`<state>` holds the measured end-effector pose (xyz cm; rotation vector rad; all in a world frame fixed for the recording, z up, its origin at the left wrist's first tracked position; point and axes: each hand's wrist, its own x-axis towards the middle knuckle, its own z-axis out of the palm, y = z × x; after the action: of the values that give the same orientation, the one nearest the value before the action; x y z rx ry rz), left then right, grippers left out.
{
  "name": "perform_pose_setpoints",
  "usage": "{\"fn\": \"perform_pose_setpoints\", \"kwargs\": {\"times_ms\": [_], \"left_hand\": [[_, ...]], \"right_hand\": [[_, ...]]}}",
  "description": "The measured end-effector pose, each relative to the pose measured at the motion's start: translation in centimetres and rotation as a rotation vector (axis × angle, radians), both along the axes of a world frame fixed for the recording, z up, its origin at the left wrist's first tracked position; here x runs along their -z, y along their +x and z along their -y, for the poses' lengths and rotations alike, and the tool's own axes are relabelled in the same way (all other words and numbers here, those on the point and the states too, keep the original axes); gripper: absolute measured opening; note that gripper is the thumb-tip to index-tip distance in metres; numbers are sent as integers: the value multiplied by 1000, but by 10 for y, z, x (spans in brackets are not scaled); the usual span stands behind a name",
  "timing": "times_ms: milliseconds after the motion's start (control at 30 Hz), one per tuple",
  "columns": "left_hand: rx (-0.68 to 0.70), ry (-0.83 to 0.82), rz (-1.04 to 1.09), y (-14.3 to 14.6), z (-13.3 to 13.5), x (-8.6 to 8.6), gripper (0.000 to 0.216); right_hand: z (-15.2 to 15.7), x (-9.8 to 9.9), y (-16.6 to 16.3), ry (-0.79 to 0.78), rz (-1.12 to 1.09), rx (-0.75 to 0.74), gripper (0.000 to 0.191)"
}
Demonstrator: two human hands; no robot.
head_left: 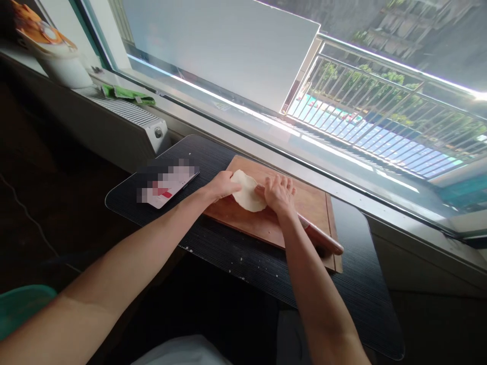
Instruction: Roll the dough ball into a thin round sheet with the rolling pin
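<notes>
A thin, pale round of dough (249, 193) lies on the wooden cutting board (238, 223). My left hand (222, 186) pinches its left edge, thumb on top. On the right, my right hand (280, 192) rests palm down across a brown rolling pin (323, 238), fingers stretched out and somewhat apart. One tip of the pin pokes out at the dough's right edge; its other end reaches past my right forearm to the board's lower right corner. The middle of the pin is hidden under my hand and wrist.
The board sits on a dark table (353, 289) with white specks near its front edge. A phone (171, 185) lies at left. Behind stand a radiator (125, 119) with a green cloth (127, 95), and a large window. A green basin (26, 306) is at lower left.
</notes>
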<state>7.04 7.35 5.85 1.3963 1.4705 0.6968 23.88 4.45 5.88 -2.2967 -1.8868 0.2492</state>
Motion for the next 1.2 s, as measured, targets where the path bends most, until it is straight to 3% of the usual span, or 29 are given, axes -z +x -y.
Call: {"fn": "perform_pose_setpoints", "kwargs": {"times_ms": [133, 267, 333, 467, 533, 667, 800, 933, 1033, 1100, 1200], "left_hand": [[8, -11, 41, 2, 5, 0, 33], [76, 38, -16, 9, 12, 0, 57], [56, 52, -18, 9, 11, 0, 53], [-41, 26, 66, 7, 10, 3, 35], [-16, 61, 70, 9, 11, 6, 40], [67, 91, -17, 12, 6, 3, 47], [1, -50, -112, 8, 2, -4, 33], [147, 116, -136, 10, 5, 1, 34], [55, 119, -146, 16, 5, 10, 41], [-7, 68, -114, 18, 4, 13, 41], [63, 102, -91, 19, 5, 10, 34]], "right_hand": [[4, 1, 1, -6, 20, -106, 60], [-10, 0, 9, -2, -19, 17, 60], [-13, -1, 10, -18, -49, 50, 60], [3, 3, 5, 30, 3, -93, 59], [2, 3, 5, 62, 22, -88, 59], [-14, 0, 12, 9, -13, 60, 62], [-2, 2, 7, 26, 54, -75, 61], [-11, 2, 11, 33, 31, -20, 61], [-23, 0, 17, -38, -40, 72, 61], [-18, 1, 15, -22, -23, 29, 60], [-4, 4, 10, 54, 45, -63, 59]]}}
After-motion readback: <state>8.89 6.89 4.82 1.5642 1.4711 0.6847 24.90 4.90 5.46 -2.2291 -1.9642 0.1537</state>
